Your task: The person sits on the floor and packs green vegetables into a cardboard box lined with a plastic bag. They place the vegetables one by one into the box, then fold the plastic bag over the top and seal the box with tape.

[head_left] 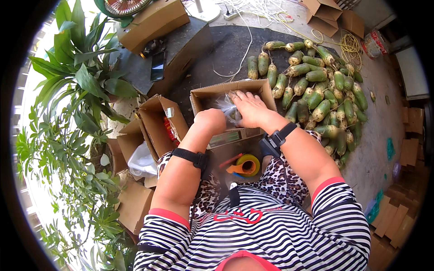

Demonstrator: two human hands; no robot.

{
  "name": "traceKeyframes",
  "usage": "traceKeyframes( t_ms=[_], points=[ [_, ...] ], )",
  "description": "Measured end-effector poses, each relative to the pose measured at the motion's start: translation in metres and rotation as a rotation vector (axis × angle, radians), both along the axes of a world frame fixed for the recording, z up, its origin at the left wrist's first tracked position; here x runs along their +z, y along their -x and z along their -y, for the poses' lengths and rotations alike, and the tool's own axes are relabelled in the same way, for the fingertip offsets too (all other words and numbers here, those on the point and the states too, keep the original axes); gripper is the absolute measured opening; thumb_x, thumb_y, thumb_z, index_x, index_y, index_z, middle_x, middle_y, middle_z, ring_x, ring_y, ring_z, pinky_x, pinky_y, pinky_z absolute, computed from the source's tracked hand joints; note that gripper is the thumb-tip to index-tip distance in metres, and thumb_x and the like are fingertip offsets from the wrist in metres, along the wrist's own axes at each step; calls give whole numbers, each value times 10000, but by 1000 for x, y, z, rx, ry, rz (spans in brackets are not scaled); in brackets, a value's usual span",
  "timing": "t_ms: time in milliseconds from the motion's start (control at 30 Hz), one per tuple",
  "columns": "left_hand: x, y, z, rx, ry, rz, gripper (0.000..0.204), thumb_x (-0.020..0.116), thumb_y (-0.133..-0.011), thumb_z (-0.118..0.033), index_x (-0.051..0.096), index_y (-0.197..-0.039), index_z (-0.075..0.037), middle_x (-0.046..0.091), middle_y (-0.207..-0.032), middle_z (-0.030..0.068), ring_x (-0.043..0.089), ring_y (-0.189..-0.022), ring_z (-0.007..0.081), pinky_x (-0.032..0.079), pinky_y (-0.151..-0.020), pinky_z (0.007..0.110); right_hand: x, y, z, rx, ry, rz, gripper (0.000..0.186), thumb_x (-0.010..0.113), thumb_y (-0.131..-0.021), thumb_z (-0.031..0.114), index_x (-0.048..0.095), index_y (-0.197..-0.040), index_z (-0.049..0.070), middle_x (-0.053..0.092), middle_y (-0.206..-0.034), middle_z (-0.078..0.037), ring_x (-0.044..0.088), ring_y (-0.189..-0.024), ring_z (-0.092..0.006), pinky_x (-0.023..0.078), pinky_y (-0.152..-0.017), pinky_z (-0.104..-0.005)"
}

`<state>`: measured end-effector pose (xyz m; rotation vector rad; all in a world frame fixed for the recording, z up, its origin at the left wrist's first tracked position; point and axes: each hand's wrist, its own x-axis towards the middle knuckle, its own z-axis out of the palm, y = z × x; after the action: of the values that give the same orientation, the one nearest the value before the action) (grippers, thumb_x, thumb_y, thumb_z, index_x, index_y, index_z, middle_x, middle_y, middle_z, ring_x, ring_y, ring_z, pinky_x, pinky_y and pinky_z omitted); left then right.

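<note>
An open cardboard box sits in front of me, holding a clear plastic bag with contents I cannot make out. My left hand is curled at the box's near left, its fingertips hidden. My right hand lies palm down over the bag, fingers spread. Beneath the box's near side is a device with a small display. Yellow tape in an orange dispenser lies below, between my legs.
Many green-and-white radishes cover the dark mat at right. At left stand boxes, one holding red items, and leafy plants. A phone rests on a dark block. Cables and more cardboard lie behind.
</note>
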<state>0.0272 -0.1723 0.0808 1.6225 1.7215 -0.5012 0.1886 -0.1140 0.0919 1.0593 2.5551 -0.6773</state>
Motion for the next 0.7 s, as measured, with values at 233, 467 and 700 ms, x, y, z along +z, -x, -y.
traceKeyframes(
  t_ms=[233,467,700],
  points=[
    [44,66,26,641,-598,725,332,619,-929,-256,688,-1127,1,730,-959,161,703,-877,215,543,-799,345,-83,11,-36,-89,28,-19,246,562,-878,124,708,-1069,70,671,-1119,-230,634,-1085,-391,522,-923,-453],
    [2,173,101,1199,-430,585,296,576,-983,-230,660,-1157,-6,700,-963,41,636,-785,95,520,-658,253,-81,57,-21,-95,-184,375,156,638,-821,109,763,-913,94,719,-1071,-151,682,-1033,-307,523,-849,-435],
    [-145,215,141,1074,-327,149,314,551,-877,-210,714,-1057,-10,707,-1047,219,687,-990,342,544,-864,397,-69,72,-24,-168,-132,465,234,613,-872,174,723,-1040,53,687,-1158,-190,664,-1091,-333,511,-935,-469]
  ],
)
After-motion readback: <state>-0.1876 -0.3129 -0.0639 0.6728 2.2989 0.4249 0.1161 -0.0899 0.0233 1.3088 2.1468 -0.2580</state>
